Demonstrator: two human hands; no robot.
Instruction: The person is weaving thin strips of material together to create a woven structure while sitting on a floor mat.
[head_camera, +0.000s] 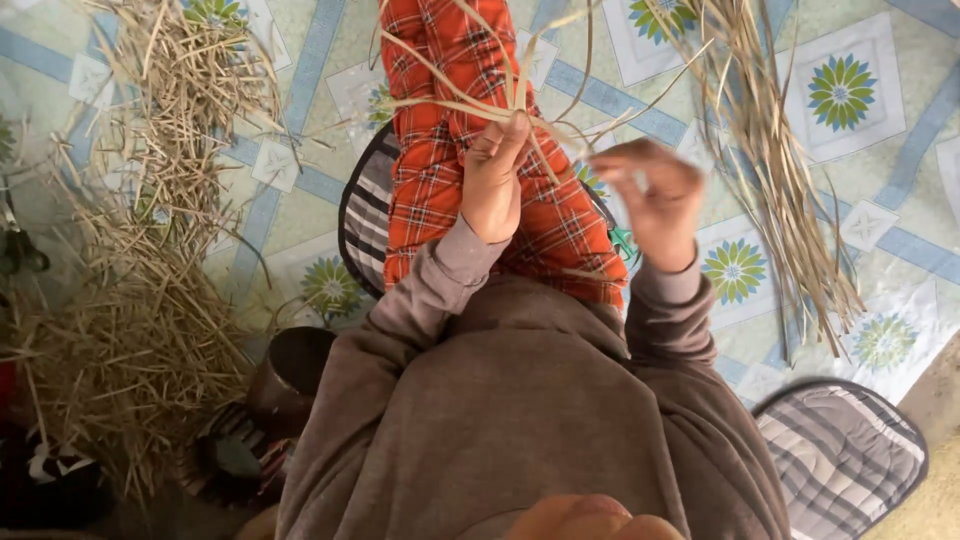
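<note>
The floor is covered by a pale vinyl mat (300, 215) printed with blue bands and green flower medallions. A large heap of dry, tan straw cuttings (140, 300) is spread over its left side, and a long loose sheaf of flat, tan reed strips (770, 170) is laid across its right side. A grey sweatshirt (520, 420) and red plaid trousers (440, 150) are worn by the seated person, and a grey striped quilted cushion (365, 215) is seen beneath the legs; a second striped cushion (845, 455) lies at the lower right. A dark round brown pot (290, 375) is set beside the straw heap. A small bunch of thin tan strips (500, 90) is pinched in the closed left hand (492, 175) above the lap, fanning upward. The right hand (655, 200) is blurred, with fingers curled near the strips; whether anything is gripped cannot be told.
</note>
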